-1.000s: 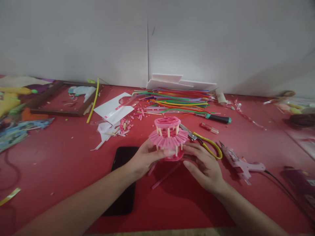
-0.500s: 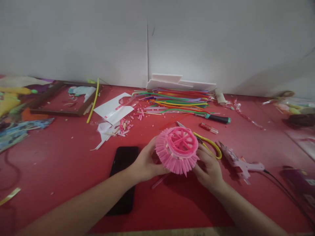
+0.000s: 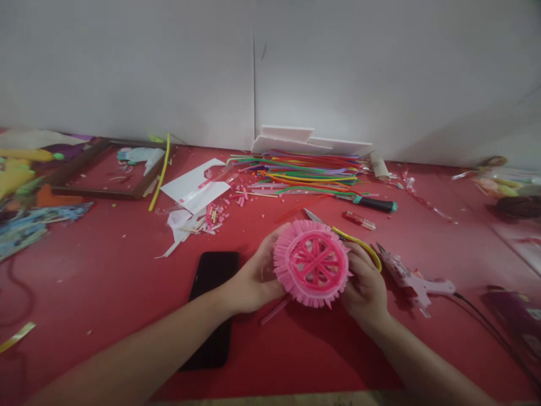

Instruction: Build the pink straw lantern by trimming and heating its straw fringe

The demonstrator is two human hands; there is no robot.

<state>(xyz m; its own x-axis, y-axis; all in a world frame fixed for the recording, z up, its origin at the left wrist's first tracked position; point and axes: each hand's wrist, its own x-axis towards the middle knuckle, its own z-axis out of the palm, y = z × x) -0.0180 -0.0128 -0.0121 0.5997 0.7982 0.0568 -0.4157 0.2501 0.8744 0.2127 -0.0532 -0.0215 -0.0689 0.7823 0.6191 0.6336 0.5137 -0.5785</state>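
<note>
A round pink craft piece [image 3: 315, 264], with a fringed rim and a spoked wheel shape on its face, is held between both hands above the red table. My left hand [image 3: 257, 276] grips its left side, fingers partly hidden behind the fringe. On the right side, my right hand [image 3: 366, 287] closes around the edge with curled fingers. The spoked face is turned towards me. Beneath it, a thin pink stick [image 3: 274, 311] shows at the lower left. Scissors with yellow handles [image 3: 372, 254] lie just behind my right hand, partly covered by it and the piece.
A black phone [image 3: 211, 338] lies under my left forearm. To the right is a pink glue gun [image 3: 412, 282] with a cord. Behind are a utility knife [image 3: 376, 203], colourful pipe cleaners [image 3: 308, 175], white paper [image 3: 190, 189] and pink scraps [image 3: 215, 217]. A brown frame [image 3: 97, 194] sits left.
The pink craft piece has tilted so its spoked face points more towards me, and it has shifted slightly right. Both hands keep hold of it.
</note>
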